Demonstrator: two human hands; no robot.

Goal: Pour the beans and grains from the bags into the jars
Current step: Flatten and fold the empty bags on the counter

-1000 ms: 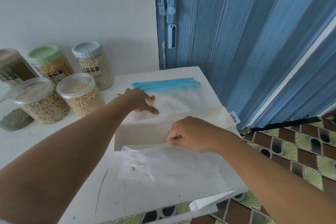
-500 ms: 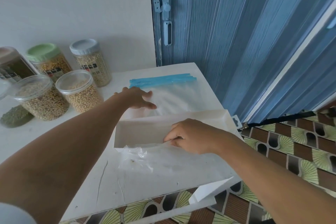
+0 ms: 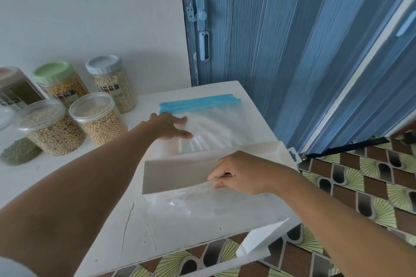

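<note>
A: Plastic, thin and floppy. The clear empty bag (image 3: 202,204) lies at 6 o'clock on the white tabletop (image 3: 108,227), partly tucked into the white box (image 3: 180,173). The right hand (image 3: 243,173) pinches its top edge, fingers curled on the film.

B: Left hand (image 3: 166,126)?

A: Flat, fingers spread, pressing the stack of blue-zip bags (image 3: 209,123) at 12 o'clock. Not gripping. Those look empty too, light and slippery; best taken by the stiffer blue zip strip (image 3: 200,102).

B: Jars?

A: Grouped at 9 to 10 o'clock. Two open clear jars of beans (image 3: 99,123) and (image 3: 51,130), plus a green-lid jar (image 3: 60,83) and a grey-lid jar (image 3: 112,83) behind. All look filled, so pouring is likely done.

B: Room to move?

A: Tight. Table edge drops off at 3 and 6 o'clock, with the blue folding door (image 3: 281,51) close at 1 o'clock. Free surface is at 7 to 8 o'clock. A loose bag could slide off the near edge.
</note>
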